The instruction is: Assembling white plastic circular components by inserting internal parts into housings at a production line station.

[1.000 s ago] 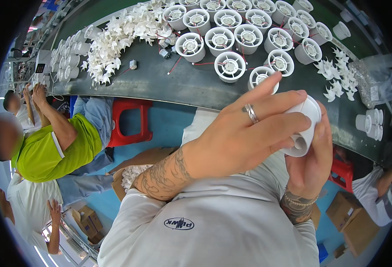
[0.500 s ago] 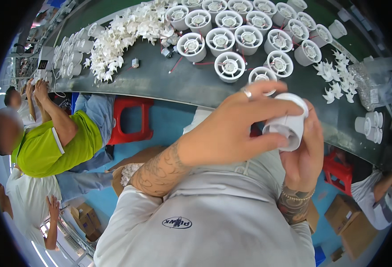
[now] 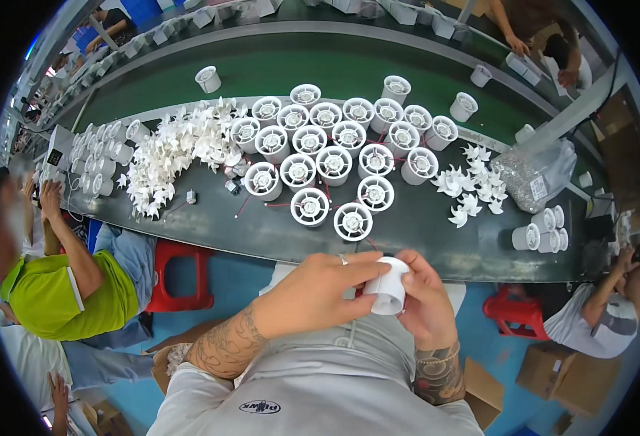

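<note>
In front of my waist, just off the table's near edge, a white cup-shaped fan housing (image 3: 387,296) is held on its side with its open end facing me. My left hand (image 3: 307,292) grips it from the left, fingers over the top and thumb below. From the right, my right hand (image 3: 430,304) closes round its far side; some of those fingers are hidden. Beyond them stand several similar white housings (image 3: 310,208) with spoked tops, some trailing thin red wires. To their left lies a heap of white bladed fan wheels (image 3: 178,152).
A dark worktable (image 3: 269,243) spans the view, with a green conveyor belt (image 3: 320,62) behind it. Toward the right are loose fan wheels (image 3: 469,182), a clear bag of small parts (image 3: 527,174) and grouped white cups (image 3: 549,231). A co-worker in a green shirt (image 3: 66,294) sits left, near a red stool (image 3: 180,276).
The view has swung, showing more of the conveyor beyond the table. My hands and the housing now appear lower and farther left in the picture, with both hands still holding it.
</note>
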### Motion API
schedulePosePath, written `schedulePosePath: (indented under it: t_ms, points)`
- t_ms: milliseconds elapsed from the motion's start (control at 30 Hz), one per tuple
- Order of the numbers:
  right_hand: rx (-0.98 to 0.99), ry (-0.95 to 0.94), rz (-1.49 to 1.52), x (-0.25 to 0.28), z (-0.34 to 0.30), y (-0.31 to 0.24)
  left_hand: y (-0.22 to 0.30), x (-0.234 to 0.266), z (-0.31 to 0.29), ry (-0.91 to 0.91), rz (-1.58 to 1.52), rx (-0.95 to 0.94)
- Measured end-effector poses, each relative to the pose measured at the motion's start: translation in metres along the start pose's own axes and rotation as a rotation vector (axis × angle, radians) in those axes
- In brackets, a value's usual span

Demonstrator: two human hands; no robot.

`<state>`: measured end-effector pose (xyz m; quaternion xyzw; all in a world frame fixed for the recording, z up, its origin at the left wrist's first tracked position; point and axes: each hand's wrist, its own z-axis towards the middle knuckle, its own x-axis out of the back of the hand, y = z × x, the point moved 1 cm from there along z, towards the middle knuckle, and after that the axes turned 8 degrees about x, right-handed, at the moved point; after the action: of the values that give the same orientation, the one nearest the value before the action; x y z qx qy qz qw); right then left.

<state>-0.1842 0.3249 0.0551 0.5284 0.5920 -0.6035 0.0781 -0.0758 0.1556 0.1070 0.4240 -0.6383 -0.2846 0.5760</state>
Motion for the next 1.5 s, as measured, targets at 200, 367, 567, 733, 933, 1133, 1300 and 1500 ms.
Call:
schedulePosePath:
  t_ms: [200, 367, 567, 733, 933, 1133, 1300, 1500]
  points:
    - [0.054, -0.021, -0.126, 0.005, -0.007, -0.001, 0.006, -0.016, 0.001, 0.099, 0.168, -0.17]
    - [0.636, 0.417, -0.994, 0.037, -0.011, -0.038, 0.004, 0.047, 0.009, 0.32, 0.238, -0.351]
    - [0.95, 0.694, -1.991, 0.128, 0.003, -0.077, -0.138, 0.268, 0.081, 0.833, 0.516, 0.042]
    - [1.048, 1.004, -2.154, 0.119, -0.001, -0.104, -0.247, 0.368, 0.115, 0.877, 0.914, 0.649]
    - [0.898, 0.49, -1.824, 0.061, 0.077, -0.153, -0.286, 0.404, 0.147, 0.847, 0.526, 0.545]
    - [0.793, 0.094, -2.011, 0.05, 0.212, -0.209, -0.204, 0.327, 0.22, 0.478, 0.582, 0.233]
    - [0.594, -0.193, -2.095, 0.06, 0.295, -0.22, -0.12, 0.241, 0.289, 0.13, 0.565, 0.078]
    - [0.692, 0.022, -1.883, 0.032, 0.274, -0.218, -0.071, 0.182, 0.31, 0.061, 0.762, 0.025]
